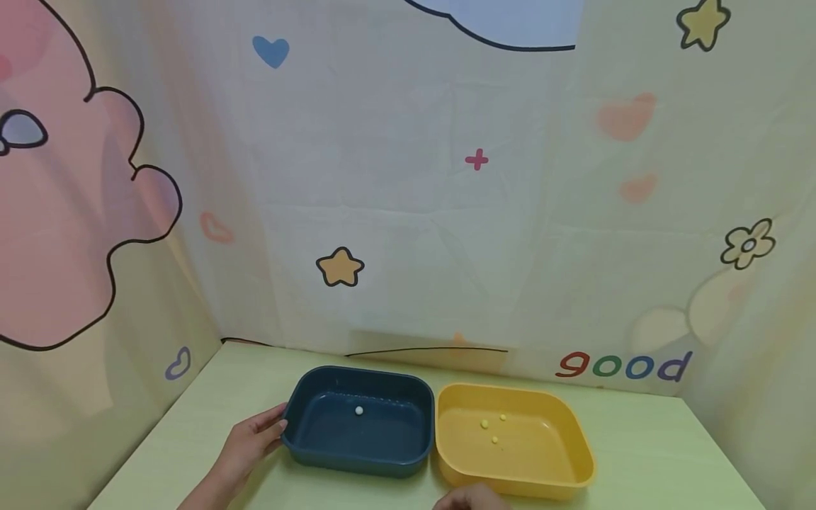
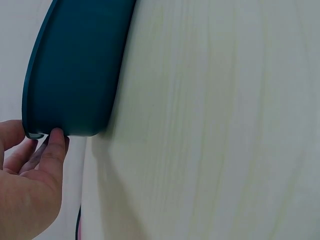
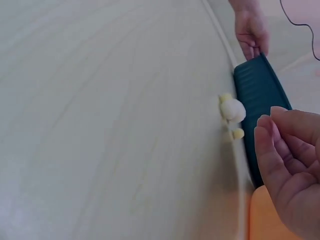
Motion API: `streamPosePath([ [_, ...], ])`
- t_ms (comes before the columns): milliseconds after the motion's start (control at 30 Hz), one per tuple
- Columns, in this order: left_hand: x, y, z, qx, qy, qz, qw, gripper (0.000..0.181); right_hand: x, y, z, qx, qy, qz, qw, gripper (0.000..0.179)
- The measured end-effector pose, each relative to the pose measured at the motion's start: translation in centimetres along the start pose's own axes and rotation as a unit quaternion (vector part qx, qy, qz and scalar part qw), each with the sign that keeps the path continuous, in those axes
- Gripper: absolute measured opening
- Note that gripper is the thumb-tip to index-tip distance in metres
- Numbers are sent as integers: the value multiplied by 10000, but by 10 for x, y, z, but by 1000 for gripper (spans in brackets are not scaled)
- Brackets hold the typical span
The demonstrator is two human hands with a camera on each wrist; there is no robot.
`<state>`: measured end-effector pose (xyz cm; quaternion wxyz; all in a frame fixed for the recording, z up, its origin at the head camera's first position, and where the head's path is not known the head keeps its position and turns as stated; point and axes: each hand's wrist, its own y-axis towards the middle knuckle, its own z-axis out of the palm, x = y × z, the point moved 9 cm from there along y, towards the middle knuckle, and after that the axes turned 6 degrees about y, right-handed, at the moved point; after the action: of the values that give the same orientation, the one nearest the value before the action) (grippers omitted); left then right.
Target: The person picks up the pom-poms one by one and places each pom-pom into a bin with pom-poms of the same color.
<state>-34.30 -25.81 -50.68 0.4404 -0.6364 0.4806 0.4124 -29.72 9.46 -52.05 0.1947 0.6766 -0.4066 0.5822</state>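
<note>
At the left end of a dark blue tray, my left hand holds the rim between thumb and fingers. The left wrist view shows the same hand at the corner of the blue tray. One small white ball lies inside it. My right hand is mostly cut off below the front of the yellow tray. In the right wrist view that hand has loosely bent fingers, thumb near fingertips, nothing visible between them. Beside it are a fuzzy white ball and a small yellow ball.
Three small yellow balls, one a yellow-green ball, lie in the yellow tray. Both trays stand side by side on a pale table. A printed cloth hangs behind and along the sides.
</note>
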Motion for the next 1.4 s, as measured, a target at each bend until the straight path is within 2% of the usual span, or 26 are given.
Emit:
streamPosePath([
  [133,0,1,0,0,44,-2,10000,46,5,-1,-4,43,553,199,9983,25],
  [200,0,2,0,-10,50,-19,10000,46,11,-1,-6,-24,616,133,9980,25],
  [433,1,2,0,-12,-8,-13,10000,46,26,0,-13,-533,809,526,9939,26],
  [800,2,1,-1,-34,-65,-19,10000,46,57,10,-17,-435,1231,373,9907,28],
  [1100,2,2,0,-50,-63,-50,10000,45,84,25,-34,-578,1143,313,9913,22],
  [1400,2,4,-1,-66,-58,-41,10000,45,114,41,-47,-321,1374,22,9900,22],
])
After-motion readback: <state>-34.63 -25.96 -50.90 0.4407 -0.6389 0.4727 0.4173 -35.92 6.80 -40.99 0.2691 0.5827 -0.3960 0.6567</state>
